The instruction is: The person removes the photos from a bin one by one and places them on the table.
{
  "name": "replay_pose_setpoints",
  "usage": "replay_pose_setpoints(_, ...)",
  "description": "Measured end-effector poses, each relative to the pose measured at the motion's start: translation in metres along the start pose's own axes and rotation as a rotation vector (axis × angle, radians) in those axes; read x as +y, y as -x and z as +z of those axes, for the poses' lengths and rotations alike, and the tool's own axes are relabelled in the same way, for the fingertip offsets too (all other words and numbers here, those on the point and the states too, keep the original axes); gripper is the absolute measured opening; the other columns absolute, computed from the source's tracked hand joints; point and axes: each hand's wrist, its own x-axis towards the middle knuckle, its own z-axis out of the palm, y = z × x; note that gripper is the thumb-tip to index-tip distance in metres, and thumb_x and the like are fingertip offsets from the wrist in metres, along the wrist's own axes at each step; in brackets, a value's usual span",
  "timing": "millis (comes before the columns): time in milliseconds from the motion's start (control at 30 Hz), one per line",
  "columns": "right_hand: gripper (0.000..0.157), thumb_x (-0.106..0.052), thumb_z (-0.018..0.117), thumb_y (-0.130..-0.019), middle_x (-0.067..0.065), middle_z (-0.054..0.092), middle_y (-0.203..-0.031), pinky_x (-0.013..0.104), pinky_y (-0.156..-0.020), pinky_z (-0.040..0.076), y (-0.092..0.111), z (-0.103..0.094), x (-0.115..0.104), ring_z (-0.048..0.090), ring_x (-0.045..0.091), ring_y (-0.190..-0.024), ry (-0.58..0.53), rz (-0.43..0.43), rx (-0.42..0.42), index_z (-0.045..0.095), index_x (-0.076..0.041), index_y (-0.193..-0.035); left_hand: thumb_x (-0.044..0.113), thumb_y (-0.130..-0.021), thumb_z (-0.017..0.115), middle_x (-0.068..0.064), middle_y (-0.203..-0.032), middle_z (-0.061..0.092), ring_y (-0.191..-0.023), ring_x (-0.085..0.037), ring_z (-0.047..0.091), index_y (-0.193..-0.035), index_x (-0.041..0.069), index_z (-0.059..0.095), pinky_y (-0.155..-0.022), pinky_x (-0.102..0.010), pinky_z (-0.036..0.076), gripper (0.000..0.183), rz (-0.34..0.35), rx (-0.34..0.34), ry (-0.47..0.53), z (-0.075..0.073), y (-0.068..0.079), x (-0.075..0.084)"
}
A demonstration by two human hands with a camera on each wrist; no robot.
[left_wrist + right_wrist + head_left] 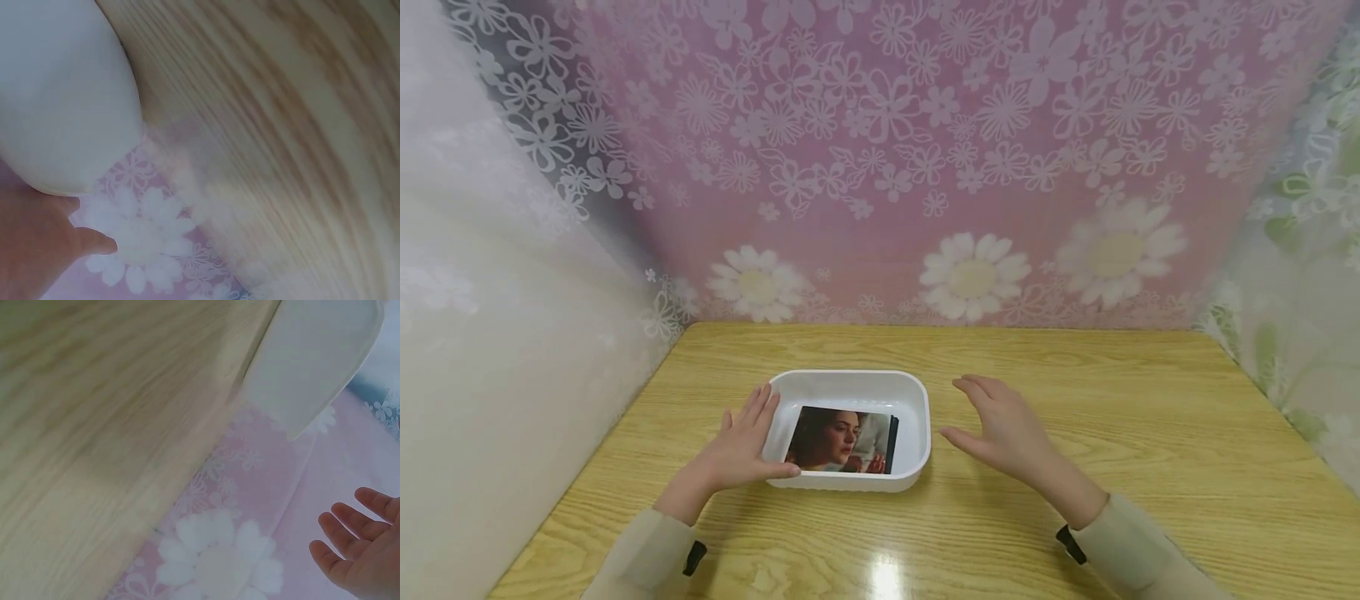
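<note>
A white rectangular plastic basin point(917, 379) with rounded corners sits on the wooden table. Inside it lies a stack of photo cards point(835, 442), the top one showing a person's portrait; a dark edge of the cards below peeks out on the right. My left hand point(741, 442) rests against the basin's left side, fingers fairly straight along the rim and thumb along the front left corner. To the right of the basin, my right hand point(1007, 429) hovers apart from it, fingers and thumb spread with nothing between them. The right wrist view shows these loose fingers point(340, 534) beside the basin wall point(306, 362).
Wood-grain table point(1075, 375) surrounds the basin. A pink floral curtain point(880, 167) hangs behind the table's far edge, with pale sheets point(497, 333) at the left and right sides. Dark bands point(1071, 544) show at both sleeve cuffs.
</note>
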Motion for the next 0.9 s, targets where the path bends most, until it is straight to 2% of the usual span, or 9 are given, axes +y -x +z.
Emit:
replay_pose_setpoints(167, 0.067, -0.047, 0.065, -0.073, 0.016, 0.053, -0.117, 0.045, -0.088, 0.038, -0.015, 0.011, -0.009, 0.048, 0.031, -0.108, -0.033, -0.017, -0.061, 0.052, 0.0, -0.119, 0.066, -0.068, 0.058, -0.02, -0.145, 0.001, -0.132, -0.033, 0.001, -0.14, -0.005, 0.01, -0.09, -0.067, 0.008, 0.112, -0.012, -0.028, -0.001, 0.002, -0.001, -0.002)
replay_pose_setpoints(367, 0.07, -0.052, 0.062, -0.074, 0.015, 0.052, -0.117, 0.044, -0.088, 0.037, -0.032, 0.025, -0.02, 0.047, 0.031, -0.108, -0.028, -0.08, -0.113, 0.051, 0.001, -0.12, 0.066, -0.068, 0.057, -0.02, -0.145, 0.001, -0.132, -0.033, 0.001, -0.14, -0.004, 0.009, -0.09, -0.067, 0.01, 0.112, -0.018, -0.044, 0.008, 0.003, -0.002, -0.002)
replay_pose_setpoints(600, 0.07, -0.051, 0.062, -0.075, 0.015, 0.052, -0.116, 0.043, -0.089, 0.036, -0.046, 0.044, -0.029, 0.047, 0.03, -0.108, 0.026, -0.136, -0.163, 0.05, 0.001, -0.12, 0.066, -0.067, 0.059, -0.02, -0.145, 0.001, -0.132, -0.033, 0.0, -0.14, -0.003, 0.009, -0.09, -0.068, 0.01, 0.113, -0.028, -0.051, 0.027, 0.003, -0.003, -0.003)
replay_pose_setpoints(733, 0.073, -0.05, 0.063, -0.074, 0.015, 0.05, -0.119, 0.042, -0.092, 0.035, -0.052, 0.054, -0.034, 0.045, 0.03, -0.111, 0.029, -0.155, -0.217, 0.048, 0.001, -0.123, 0.066, -0.066, 0.059, -0.019, -0.145, 0.002, -0.132, -0.032, 0.0, -0.14, -0.004, 0.008, -0.089, -0.068, 0.012, 0.114, -0.028, -0.048, 0.028, 0.003, -0.003, -0.004)
replay_pose_setpoints(900, 0.078, -0.054, 0.059, -0.075, 0.015, 0.048, -0.122, 0.039, -0.095, 0.032, -0.058, 0.066, -0.039, 0.042, 0.029, -0.115, 0.094, -0.197, -0.291, 0.044, 0.003, -0.126, 0.066, -0.066, 0.06, -0.019, -0.145, 0.003, -0.132, -0.032, 0.001, -0.14, -0.004, 0.009, -0.089, -0.067, 0.014, 0.114, -0.029, -0.046, 0.024, 0.003, -0.003, -0.004)
